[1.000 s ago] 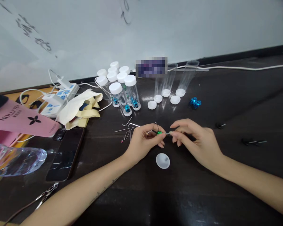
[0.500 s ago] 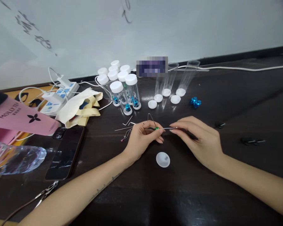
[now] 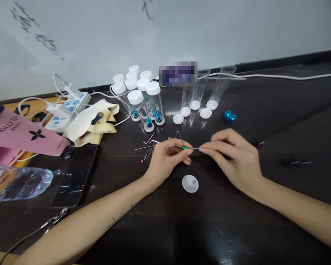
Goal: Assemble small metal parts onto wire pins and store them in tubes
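Observation:
My left hand [image 3: 167,158] is closed in a pinch on a small green bead [image 3: 184,148] with bent thin wire [image 3: 178,135] rising above the fingers. My right hand [image 3: 233,158] is closed, its fingertips pinching a straight thin wire pin [image 3: 194,148] that points into the bead. Both hands hover just above the dark table [image 3: 278,117]. A white cap [image 3: 190,183] lies upside down below them. Loose wire pins [image 3: 147,146] lie to the left of my left hand.
Capped clear vials [image 3: 143,101] with blue parts stand behind; open tubes [image 3: 209,88] and loose caps [image 3: 205,113] beside them. Blue metal pieces [image 3: 229,116], black bits [image 3: 295,162], a phone [image 3: 75,175], cloth bag [image 3: 92,123], power strip [image 3: 67,108], pink pouch [image 3: 24,134], and plastic bottle [image 3: 15,182] lie around.
My right hand drew back to the right along the straight wire, then moved in again toward the green bead. The left hand turned the bent wire slightly upward.

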Motion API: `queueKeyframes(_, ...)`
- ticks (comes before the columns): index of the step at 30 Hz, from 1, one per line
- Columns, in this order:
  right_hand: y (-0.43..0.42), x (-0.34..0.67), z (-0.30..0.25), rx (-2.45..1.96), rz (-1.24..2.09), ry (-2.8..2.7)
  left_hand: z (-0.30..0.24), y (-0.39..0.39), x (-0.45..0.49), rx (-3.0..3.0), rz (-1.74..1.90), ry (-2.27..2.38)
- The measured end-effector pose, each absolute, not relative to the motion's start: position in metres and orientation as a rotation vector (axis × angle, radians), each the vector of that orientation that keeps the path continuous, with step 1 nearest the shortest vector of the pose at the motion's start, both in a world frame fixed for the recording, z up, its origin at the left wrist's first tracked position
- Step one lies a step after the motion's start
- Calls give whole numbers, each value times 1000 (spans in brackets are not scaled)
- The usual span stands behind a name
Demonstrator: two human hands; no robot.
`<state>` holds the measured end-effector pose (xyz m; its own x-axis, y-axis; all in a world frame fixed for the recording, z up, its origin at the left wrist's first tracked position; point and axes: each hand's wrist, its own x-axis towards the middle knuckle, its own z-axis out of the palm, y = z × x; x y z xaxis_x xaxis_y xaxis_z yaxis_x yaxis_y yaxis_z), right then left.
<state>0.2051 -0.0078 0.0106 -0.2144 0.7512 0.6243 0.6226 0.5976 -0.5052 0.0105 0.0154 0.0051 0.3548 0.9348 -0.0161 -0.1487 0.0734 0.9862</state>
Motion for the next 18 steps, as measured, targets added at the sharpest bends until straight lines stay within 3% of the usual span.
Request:
queueKeyframes(12,-7,202,18,-1140,400,-1894,7,13,10,1292,1017,868)
queueKeyframes(18,-6,201,14,-1131,346,-1895,5,17,9,1256,1074,892)
